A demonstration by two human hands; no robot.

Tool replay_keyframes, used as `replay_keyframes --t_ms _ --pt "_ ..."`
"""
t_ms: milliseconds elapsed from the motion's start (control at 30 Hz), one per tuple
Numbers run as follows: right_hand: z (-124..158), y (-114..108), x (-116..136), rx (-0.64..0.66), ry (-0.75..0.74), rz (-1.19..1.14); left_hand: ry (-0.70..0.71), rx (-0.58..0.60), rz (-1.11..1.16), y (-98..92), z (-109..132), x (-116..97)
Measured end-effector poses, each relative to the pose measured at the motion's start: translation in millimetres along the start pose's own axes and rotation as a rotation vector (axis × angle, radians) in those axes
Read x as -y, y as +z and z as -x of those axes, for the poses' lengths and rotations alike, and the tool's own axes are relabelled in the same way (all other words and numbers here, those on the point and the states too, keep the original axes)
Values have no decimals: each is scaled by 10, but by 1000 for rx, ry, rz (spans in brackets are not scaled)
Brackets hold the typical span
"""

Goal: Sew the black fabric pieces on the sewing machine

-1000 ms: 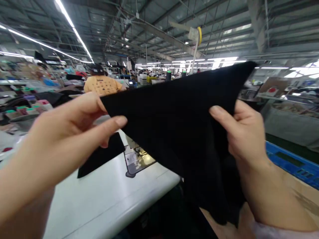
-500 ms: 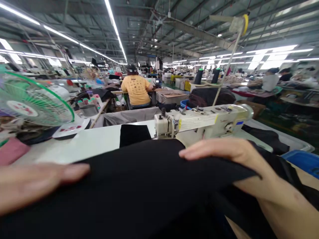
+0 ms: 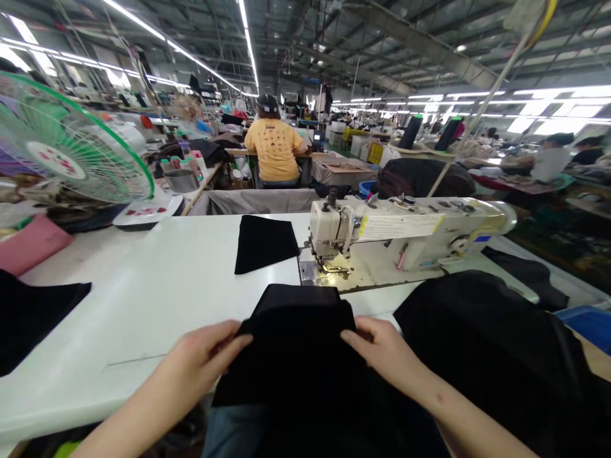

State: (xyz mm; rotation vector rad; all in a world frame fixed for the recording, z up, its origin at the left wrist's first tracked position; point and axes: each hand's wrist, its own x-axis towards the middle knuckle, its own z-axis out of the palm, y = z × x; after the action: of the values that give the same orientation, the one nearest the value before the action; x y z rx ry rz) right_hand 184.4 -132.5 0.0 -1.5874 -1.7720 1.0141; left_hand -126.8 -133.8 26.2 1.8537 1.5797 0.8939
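Note:
A black fabric piece (image 3: pixel 298 331) lies over the near edge of the white sewing table (image 3: pixel 157 299), just in front of the sewing machine (image 3: pixel 405 232). My left hand (image 3: pixel 205 356) grips its left edge, fingers closed on the cloth. My right hand (image 3: pixel 382 353) pinches its right edge. A smaller black fabric piece (image 3: pixel 265 242) lies flat on the table to the left of the machine's needle. More black cloth (image 3: pixel 482 343) is heaped to my right.
A green fan (image 3: pixel 67 143) stands at the back left, with a pink item (image 3: pixel 31 242) beside it and dark cloth (image 3: pixel 33 312) at the left edge. A person in a yellow shirt (image 3: pixel 274 149) sits ahead. A blue crate (image 3: pixel 587 321) is at the right.
The black fabric was held up in the air before; now it is down on the table edge in front of the machine, with both hands at its sides. The view has tilted down.

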Motion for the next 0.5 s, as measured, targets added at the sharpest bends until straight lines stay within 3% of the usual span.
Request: replay_keyframes --t_ms 100,233,367,500 --pt "-375 126 -119 -225 -102 148 39 72 -277 182 -589 131" --pt "-637 216 -205 -301 -76 179 51 91 -317 387 -1107 308" --pt "-713 227 -227 -291 -54 155 26 178 -264 471 -1207 340" --pt "-741 190 -214 -292 -59 47 60 78 -149 447 -1032 194"
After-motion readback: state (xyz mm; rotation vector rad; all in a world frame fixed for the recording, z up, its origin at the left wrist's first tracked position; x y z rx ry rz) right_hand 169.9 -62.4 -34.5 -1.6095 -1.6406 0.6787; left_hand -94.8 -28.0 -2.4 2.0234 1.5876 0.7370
